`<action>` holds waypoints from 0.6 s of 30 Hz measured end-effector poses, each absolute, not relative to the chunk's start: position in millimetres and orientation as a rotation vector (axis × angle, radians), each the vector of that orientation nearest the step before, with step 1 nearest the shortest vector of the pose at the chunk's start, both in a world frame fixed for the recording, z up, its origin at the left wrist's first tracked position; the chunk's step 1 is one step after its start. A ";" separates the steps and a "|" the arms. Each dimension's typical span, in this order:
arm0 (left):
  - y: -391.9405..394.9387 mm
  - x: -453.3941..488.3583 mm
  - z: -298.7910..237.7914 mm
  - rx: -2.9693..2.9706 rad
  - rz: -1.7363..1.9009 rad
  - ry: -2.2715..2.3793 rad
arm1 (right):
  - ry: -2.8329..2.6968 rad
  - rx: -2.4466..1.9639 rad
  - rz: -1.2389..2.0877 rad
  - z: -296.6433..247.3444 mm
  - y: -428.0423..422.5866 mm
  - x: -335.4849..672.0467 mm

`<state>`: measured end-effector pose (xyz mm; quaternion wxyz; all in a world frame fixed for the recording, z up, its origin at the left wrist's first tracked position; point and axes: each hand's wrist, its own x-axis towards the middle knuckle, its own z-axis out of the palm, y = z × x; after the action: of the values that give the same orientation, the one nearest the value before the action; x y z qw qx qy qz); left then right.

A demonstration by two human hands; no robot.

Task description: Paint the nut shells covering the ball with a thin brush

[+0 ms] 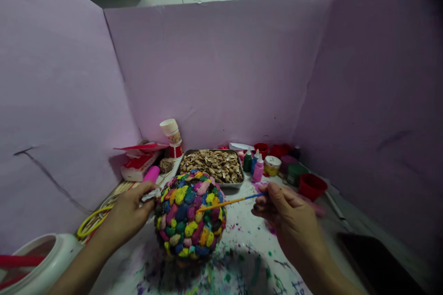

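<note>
A ball (190, 221) covered in painted peanut shells of many colours stands on the paint-spattered table (242, 221). My left hand (134, 207) is at the ball's upper left side, its fingers closed on a crumpled white tissue (151, 195). Whether these fingers also press on the ball is hard to tell. To the right of the ball, my right hand (285, 209) pinches a thin paintbrush (230, 202), blue near the fingers and orange further along. The brush's far end reaches the front of the ball.
Behind the ball lies a metal tray (238, 185) of peanut shells. Paint bottles (258, 170), jars (272, 166) and a red cup (312, 186) stand at the right. Stacked paper cups (171, 131) and a tissue pack (138, 166) are back left. A white tub (65, 244) sits front left, a dark flat object (377, 262) front right.
</note>
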<state>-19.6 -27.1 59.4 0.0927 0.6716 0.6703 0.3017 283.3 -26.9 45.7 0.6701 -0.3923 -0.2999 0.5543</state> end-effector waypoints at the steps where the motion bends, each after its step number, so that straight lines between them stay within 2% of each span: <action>1: -26.8 -19.8 59.0 1.995 0.897 1.988 | -0.633 -0.894 1.259 45.8 -25.7 281.5; 8: -26.6 -20.6 58.3 2.001 0.891 1.976 | -0.485 -0.891 1.324 38.5 -23.4 275.7; 18: -26.8 -19.6 60.3 1.985 0.893 1.989 | -0.583 -0.938 1.163 47.6 -24.8 283.1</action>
<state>-19.6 -26.8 60.3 0.0963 0.6701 0.6714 0.3014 283.1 -24.8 47.6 0.6953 -0.4202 -0.2611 0.5213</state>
